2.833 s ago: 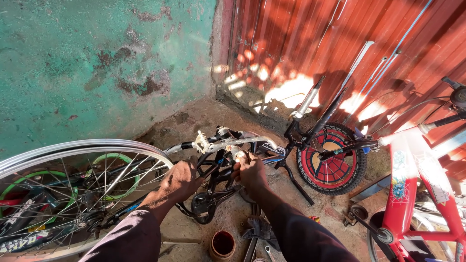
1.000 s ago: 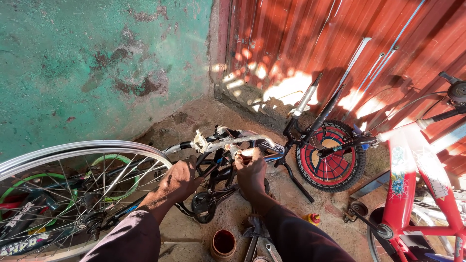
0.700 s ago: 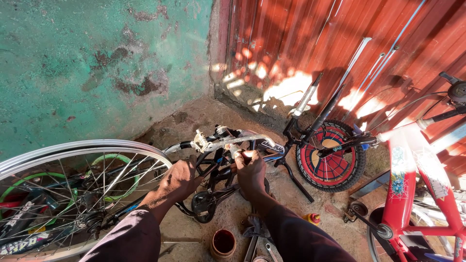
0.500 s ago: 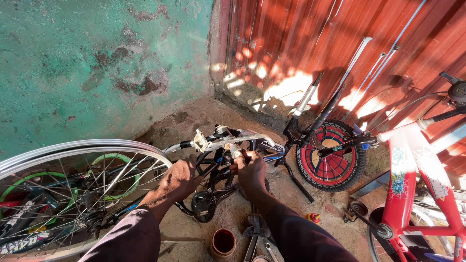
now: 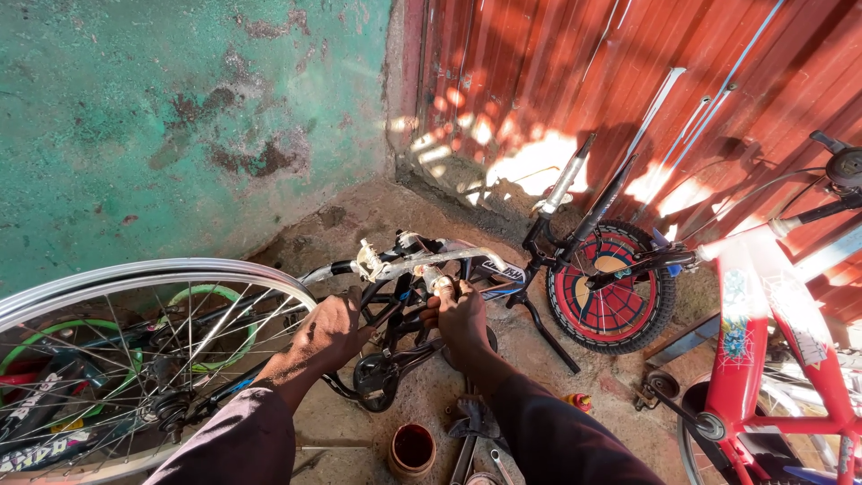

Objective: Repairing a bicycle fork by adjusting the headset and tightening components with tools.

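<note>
Step in hand, by look: work on upturned bike frame (image 5: 395,296) at crank/bracket spot.
Left hand (image 5: 328,330) curled shut round dark frame tube, steadying.
Right hand (image 5: 460,310) just right of it, fingers closed on small silvery part (image 5: 437,278) at frame; tool or fitting, cannot tell.
Spoked wheel (image 5: 135,350) left of left hand; small red cup (image 5: 412,449) on floor below both hands.
Next move likely needs firm brace from left, controlled twist from right.

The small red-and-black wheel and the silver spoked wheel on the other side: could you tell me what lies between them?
In the head view, the upturned black bicycle frame lies between the small red-and-black wheel and the silver spoked wheel, with the left hand and right hand on it.
</note>
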